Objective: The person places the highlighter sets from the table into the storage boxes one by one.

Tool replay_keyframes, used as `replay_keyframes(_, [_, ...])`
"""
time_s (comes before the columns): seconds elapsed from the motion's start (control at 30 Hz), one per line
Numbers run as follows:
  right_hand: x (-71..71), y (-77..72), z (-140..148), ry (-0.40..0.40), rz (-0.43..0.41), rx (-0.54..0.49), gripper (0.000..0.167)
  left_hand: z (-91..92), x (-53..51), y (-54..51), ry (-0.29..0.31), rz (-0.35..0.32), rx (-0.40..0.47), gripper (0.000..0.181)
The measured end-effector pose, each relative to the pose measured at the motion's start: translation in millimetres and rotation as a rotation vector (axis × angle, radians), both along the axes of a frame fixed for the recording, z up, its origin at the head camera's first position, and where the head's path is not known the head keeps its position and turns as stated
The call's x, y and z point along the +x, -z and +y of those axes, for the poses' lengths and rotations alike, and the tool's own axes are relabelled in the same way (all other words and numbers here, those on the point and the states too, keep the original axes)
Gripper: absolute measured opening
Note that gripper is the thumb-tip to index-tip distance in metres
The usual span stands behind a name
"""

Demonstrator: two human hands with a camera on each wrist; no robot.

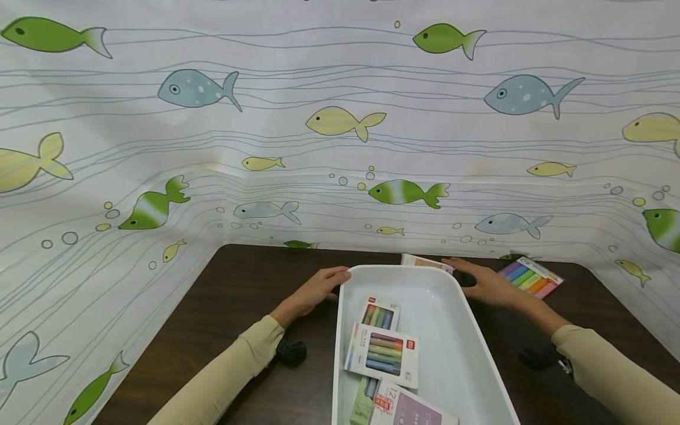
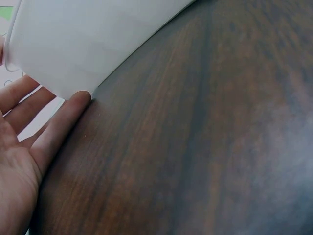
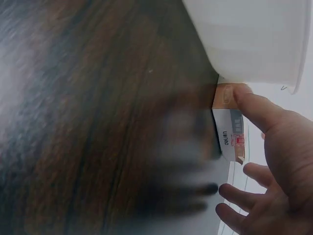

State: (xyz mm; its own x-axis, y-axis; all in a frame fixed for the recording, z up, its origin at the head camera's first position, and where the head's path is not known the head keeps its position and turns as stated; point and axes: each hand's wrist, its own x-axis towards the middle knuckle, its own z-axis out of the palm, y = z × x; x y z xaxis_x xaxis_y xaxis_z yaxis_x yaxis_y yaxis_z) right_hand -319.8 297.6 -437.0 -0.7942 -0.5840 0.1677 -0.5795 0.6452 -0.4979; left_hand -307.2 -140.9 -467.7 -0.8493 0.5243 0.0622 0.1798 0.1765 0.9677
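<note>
A long white plastic bin (image 1: 451,348) stands in the middle of the table. My left hand (image 1: 314,292) rests at its far left corner, fingers extended against the outer wall and rim; in the left wrist view one fingertip touches the lower corner. My right hand (image 1: 490,284) is beyond the far right corner, beside a small white and orange-brown box (image 1: 427,263) partly hidden behind the bin. In the right wrist view the thumb touches this box (image 3: 227,122) and the other fingers are spread. Inside the bin lie a pack of pastel pens (image 1: 382,354) and a white and purple box (image 1: 411,409).
A flat pack of rainbow-coloured markers (image 1: 531,276) lies at the back right of the dark wooden table (image 1: 255,277). Another pen pack (image 1: 378,314) and a green pack (image 1: 363,401) lie partly covered in the bin. Fish-patterned sheeting (image 1: 340,153) rises behind.
</note>
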Motion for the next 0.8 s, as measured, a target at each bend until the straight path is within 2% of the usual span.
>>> replay_keyframes(0.27, [-2.9, 2.7, -5, 0.011, 0.015, -0.002, 0.077, -0.3, 0.1, 1.4, 0.007, 0.0, 0.005, 0.058])
replay_keyframes(0.53, [-8.7, 9.0, -9, 0.034, 0.03, -0.01, 0.067, 0.3, -0.6, 4.8, -0.002, -0.003, -0.003, 0.058])
replay_keyframes(0.8, [-11.8, 9.6, -11, 0.06, 0.052, -0.036, 0.062, 0.4, -0.9, 1.7, -0.004, -0.004, -0.003, 0.059])
